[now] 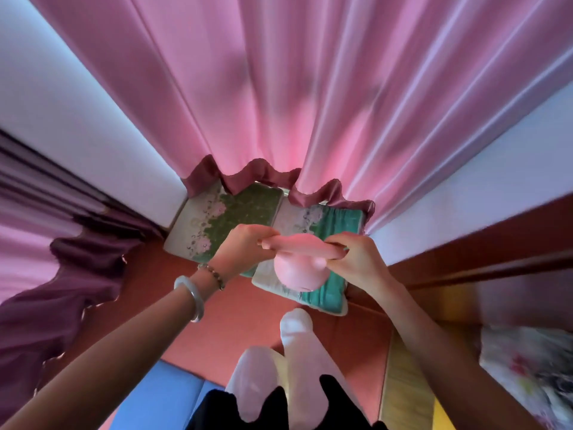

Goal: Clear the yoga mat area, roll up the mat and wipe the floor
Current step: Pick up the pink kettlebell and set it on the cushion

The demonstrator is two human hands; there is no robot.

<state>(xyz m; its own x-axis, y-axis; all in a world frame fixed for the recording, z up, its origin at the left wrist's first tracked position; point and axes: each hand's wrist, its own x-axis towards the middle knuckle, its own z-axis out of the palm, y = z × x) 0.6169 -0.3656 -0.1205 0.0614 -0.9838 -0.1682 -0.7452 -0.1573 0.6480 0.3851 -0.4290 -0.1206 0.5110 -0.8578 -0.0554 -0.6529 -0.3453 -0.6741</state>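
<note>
A pink kettlebell (299,274) hangs over two green floral cushions by the curtain. My left hand (245,243) grips the left end of its handle and my right hand (353,259) grips the right end. The round body of the kettlebell sits just above the right cushion (331,294); I cannot tell whether it touches it. The left cushion (235,212) lies beside it against the wall. A blue mat (161,395) shows at the bottom left, on the red floor padding (235,315).
Pink curtains (279,88) hang straight ahead, their dark red hem over the cushions. A purple curtain (62,290) bunches at the left. A dark wooden edge (480,259) runs on the right with patterned fabric (527,367) below it. My white-socked feet (294,336) stand on the padding.
</note>
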